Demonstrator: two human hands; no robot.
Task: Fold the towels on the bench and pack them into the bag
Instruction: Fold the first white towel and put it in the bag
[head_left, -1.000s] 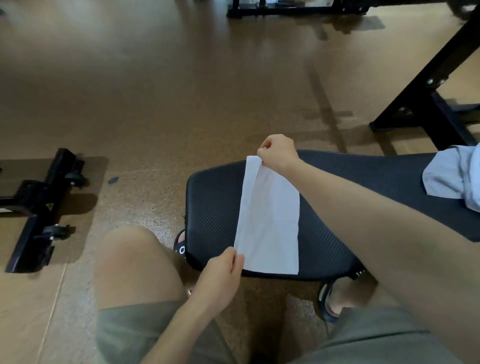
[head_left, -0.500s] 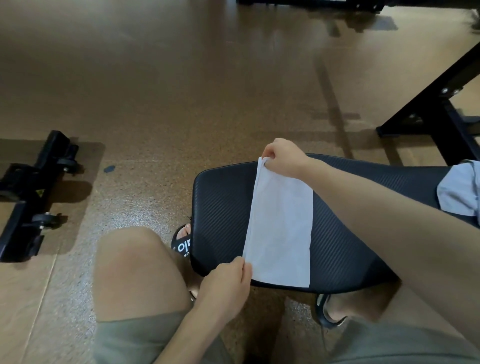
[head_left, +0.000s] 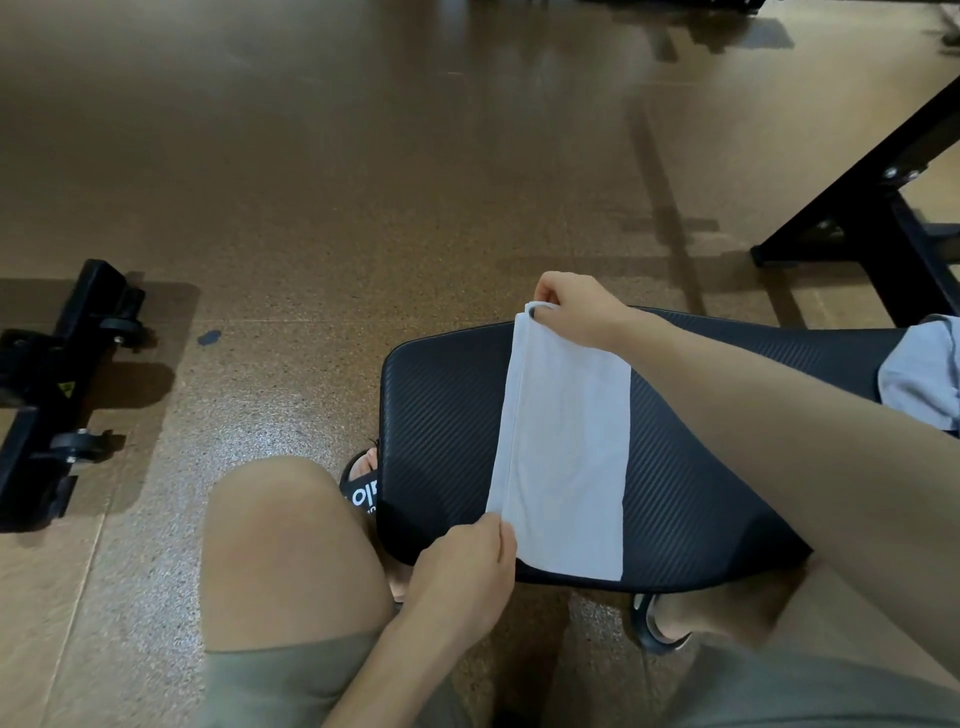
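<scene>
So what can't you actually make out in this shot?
- Bag: nowhere in the head view.
- Grey cloth on the bench: cut off by the right edge, so its shape is unclear.
- Far corner of the white towel: covered by the right hand.
- Near corner: under the left hand.

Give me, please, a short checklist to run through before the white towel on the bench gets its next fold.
1. Left hand pinches the near corner of the white towel: ok.
2. Right hand pinches the far corner: ok.
3. Towel lies flat on the bench, long edges roughly lined up: ok.
4. Bench beside the towel bare enough to fold on: ok.
5. Second towel lies apart at the right edge, not tangled: ok.
6. Bag within reach: cannot tell, none in view.
</scene>
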